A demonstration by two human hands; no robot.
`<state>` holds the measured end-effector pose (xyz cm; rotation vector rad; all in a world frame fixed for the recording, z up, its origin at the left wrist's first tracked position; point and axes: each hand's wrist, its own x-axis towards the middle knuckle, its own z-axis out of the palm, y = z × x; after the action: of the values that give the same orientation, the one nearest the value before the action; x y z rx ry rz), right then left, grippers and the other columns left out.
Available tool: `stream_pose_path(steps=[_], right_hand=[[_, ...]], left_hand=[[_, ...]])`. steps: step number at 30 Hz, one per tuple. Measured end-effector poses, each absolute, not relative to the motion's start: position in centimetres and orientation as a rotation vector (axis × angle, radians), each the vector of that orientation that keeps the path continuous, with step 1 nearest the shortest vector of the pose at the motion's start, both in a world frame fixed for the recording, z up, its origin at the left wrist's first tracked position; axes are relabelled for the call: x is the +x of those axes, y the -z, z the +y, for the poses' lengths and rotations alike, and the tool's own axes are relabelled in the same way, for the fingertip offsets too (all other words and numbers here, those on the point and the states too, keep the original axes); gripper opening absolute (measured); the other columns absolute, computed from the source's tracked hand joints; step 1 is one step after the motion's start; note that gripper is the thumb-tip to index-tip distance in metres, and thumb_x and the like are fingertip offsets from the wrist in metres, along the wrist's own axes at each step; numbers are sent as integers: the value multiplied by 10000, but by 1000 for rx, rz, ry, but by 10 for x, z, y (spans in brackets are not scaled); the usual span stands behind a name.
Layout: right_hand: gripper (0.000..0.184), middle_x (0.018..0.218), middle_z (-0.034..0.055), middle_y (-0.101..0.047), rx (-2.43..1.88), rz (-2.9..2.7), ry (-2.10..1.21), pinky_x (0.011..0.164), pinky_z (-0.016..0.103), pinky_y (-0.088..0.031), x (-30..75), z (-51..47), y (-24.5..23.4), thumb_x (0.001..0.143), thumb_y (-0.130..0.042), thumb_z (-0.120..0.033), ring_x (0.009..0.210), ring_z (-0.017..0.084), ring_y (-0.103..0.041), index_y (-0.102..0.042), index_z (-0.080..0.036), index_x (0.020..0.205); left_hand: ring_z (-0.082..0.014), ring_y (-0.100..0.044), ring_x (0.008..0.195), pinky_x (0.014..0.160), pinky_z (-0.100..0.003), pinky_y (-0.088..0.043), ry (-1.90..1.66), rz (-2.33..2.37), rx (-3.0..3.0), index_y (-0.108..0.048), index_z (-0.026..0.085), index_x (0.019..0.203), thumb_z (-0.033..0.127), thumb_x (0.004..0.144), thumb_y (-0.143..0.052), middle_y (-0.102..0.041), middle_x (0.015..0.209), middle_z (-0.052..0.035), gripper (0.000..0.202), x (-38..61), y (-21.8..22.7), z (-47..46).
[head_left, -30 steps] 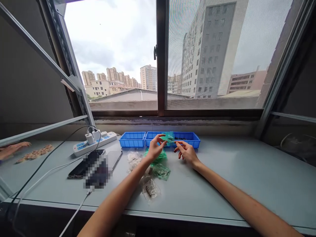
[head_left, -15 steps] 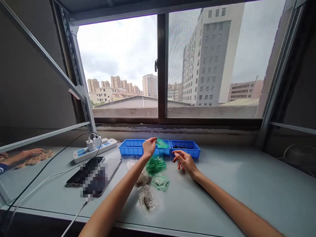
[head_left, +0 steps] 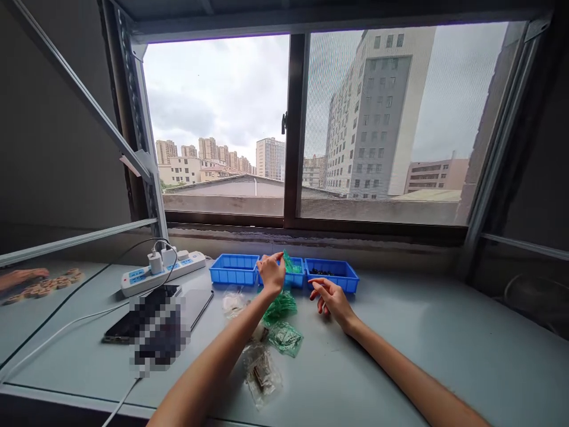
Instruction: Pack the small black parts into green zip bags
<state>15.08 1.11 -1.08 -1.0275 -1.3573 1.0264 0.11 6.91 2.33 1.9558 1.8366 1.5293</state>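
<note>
My left hand (head_left: 272, 274) is over the middle blue bin (head_left: 295, 279), its thumb and fingers pinched on a green plastic bag (head_left: 288, 261). My right hand (head_left: 331, 299) hovers just in front of the right blue bin (head_left: 353, 284), fingers loosely bent and apart, with nothing seen in them. Small black pieces (head_left: 320, 272) lie in that right bin. Below my left hand, a pile of green bags (head_left: 282, 307) rests on the table, with a flatter green bag (head_left: 285, 338) nearer me. Clear bags (head_left: 263, 373) with small parts lie partly behind my left forearm.
To the left stand another blue bin (head_left: 234, 274) and a white power strip (head_left: 182, 268) with plugs and cables. Two dark devices (head_left: 146, 314), partly blurred out, lie on the grey table (head_left: 422, 344). At far left, another person's hand (head_left: 24, 277) is beside small brown pieces (head_left: 47, 287).
My left hand has turned and shifted slightly right, with the green bag now more upright at its fingertips. My right hand has barely moved. The camera view has tilted a little.
</note>
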Motion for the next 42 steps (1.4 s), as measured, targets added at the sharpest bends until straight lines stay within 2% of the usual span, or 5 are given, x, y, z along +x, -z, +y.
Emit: stream_pose_path(steps=[8,12,17,26,42], right_hand=[[442,562,-14,-611,-1044,-1361,-1050,289,188,-282,154,16,18,606,-557,-553,321,84,-465,-597,-181,840],[439,550,-18,-607,-1068,-1372,-1073,299,185,-273,155,15,17,595,-559,-547,317,79,-458,-597,-174,822],[425,534,-17,-602,-1054,-1407,-1079,305,188,-261,154,16,17,594,-549,-550,304,76,-444,-597,-170,778],[393,555,-10,-614,-1063,-1452,-1041,304,195,-272,157,14,19,613,-548,-540,315,77,-454,-603,-173,745],[388,677,6,-638,-1068,-1689,-913,384,223,-381,155,4,17,665,-599,-539,374,75,-484,-646,-175,788]], left_hand=[[-308,-539,950,870,-454,-358,-1399,1823,2099,-698,193,617,284,708,-625,-657,847,-103,148,7,-22,60],[-312,-507,1017,880,-444,-361,-1335,1864,2249,-705,192,736,339,692,-657,-600,1000,-107,161,3,-35,41],[-183,-574,748,756,-313,-409,-1184,1546,2405,-683,212,669,417,769,-574,-633,764,-35,253,-18,-49,27],[-269,-583,854,694,-279,-423,-815,1698,2518,-644,220,611,481,453,-777,-629,764,-59,333,-47,-20,25],[-138,-541,629,574,-219,-383,-1098,1350,2219,-657,238,813,266,622,-725,-567,645,35,204,-21,-18,10]])
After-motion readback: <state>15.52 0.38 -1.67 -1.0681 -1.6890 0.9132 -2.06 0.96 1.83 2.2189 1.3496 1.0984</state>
